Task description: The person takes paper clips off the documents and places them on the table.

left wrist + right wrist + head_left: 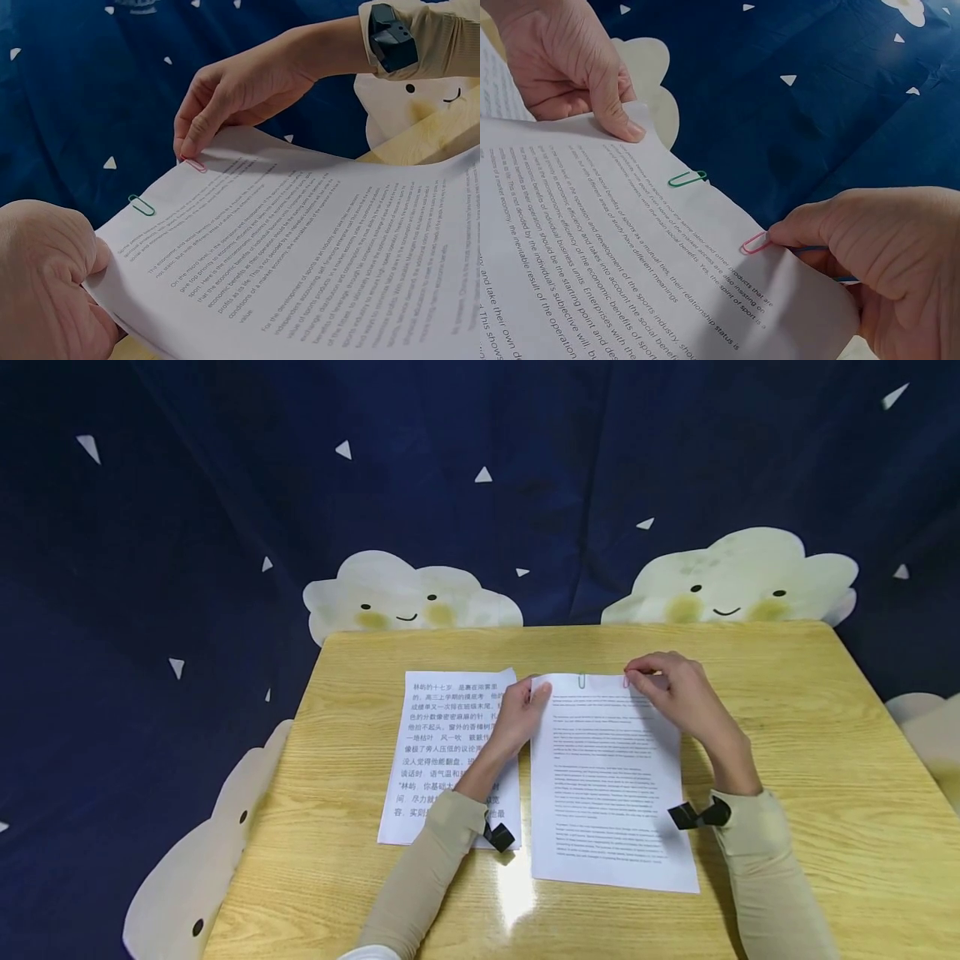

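A stack of white sheets printed in small English text (609,777) (315,247) (592,262) lies on the wooden table (787,718). My left hand (525,710) (45,285) (570,67) pinches its top left corner. A green paper clip (582,681) (141,205) (687,178) sits on the top edge. My right hand (675,689) (225,97) (877,255) pinches a pink paper clip (627,680) (195,164) (755,243) on the same edge, further right. Blue wire, perhaps another clip, shows under the right fingers in the right wrist view.
A second sheet with large Chinese print (450,752) lies left of the stack, partly under my left forearm. Black wrist straps (697,815) are on both sleeves. A dark blue cloth with cloud figures (412,597) hangs behind the table.
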{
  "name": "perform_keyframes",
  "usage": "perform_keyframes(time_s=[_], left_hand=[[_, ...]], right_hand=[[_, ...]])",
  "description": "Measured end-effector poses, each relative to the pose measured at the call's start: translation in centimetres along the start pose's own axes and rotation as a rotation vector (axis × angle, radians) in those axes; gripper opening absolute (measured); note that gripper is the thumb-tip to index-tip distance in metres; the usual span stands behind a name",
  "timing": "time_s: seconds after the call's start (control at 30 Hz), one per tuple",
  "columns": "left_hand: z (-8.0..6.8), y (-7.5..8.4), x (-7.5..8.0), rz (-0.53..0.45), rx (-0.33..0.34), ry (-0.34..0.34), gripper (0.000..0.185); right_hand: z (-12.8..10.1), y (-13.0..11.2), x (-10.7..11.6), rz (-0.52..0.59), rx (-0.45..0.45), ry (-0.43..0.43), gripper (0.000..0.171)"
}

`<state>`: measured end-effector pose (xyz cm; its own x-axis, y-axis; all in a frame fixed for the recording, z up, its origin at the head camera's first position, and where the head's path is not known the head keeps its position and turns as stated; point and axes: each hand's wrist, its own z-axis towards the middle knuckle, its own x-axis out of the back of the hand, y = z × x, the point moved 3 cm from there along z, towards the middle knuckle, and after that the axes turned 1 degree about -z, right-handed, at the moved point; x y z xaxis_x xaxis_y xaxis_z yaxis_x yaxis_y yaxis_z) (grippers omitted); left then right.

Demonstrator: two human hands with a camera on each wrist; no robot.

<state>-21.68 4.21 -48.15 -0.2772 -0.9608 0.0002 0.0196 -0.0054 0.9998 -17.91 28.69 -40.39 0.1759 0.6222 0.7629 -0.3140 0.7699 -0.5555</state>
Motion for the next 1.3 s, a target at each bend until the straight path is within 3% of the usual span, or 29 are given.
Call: perform_keyframes(time_s=[0.53, 1.3], left_hand=[[-0.22, -0.13, -0.14, 0.014, -0.033, -0.028, 0.026], [-0.24, -0.09, -0.47, 0.026, -0.029, -0.034, 0.027]], right_hand=[[-0.09, 0.07, 0.02, 0.038, -0.041, -0.074, 0.016], [-0.21, 0.29, 0.03, 0.032, -0.035, -0.037, 0.016]])
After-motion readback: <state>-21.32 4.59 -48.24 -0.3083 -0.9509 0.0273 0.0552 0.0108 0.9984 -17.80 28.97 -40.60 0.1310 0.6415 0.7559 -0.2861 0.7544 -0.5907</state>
